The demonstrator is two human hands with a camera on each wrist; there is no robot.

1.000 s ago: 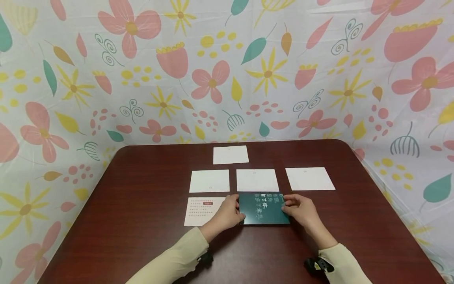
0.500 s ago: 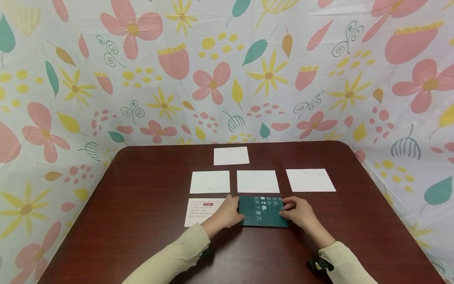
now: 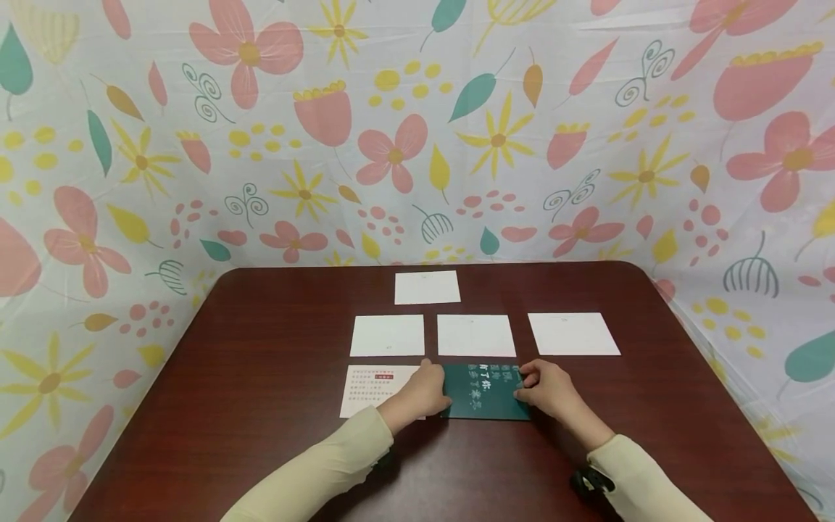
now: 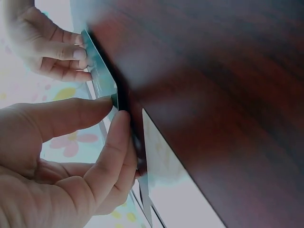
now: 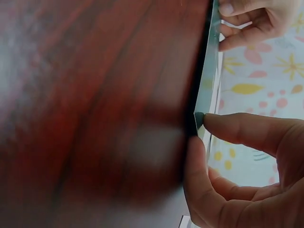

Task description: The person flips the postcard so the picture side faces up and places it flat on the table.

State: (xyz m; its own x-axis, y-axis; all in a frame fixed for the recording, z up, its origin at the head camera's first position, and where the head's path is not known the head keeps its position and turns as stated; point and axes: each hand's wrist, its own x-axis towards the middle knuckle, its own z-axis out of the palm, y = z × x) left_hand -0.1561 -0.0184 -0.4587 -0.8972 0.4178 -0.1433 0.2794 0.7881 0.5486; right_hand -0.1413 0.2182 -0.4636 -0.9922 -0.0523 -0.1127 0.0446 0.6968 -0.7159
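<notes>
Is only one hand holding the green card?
No, the left hand and the right hand each pinch a side of the green card.

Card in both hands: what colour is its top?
The card is dark teal with white lettering; clearest in head view.

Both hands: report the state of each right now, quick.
Left hand: pinching the green card at its left edge.
Right hand: pinching the green card at its right edge.
</notes>
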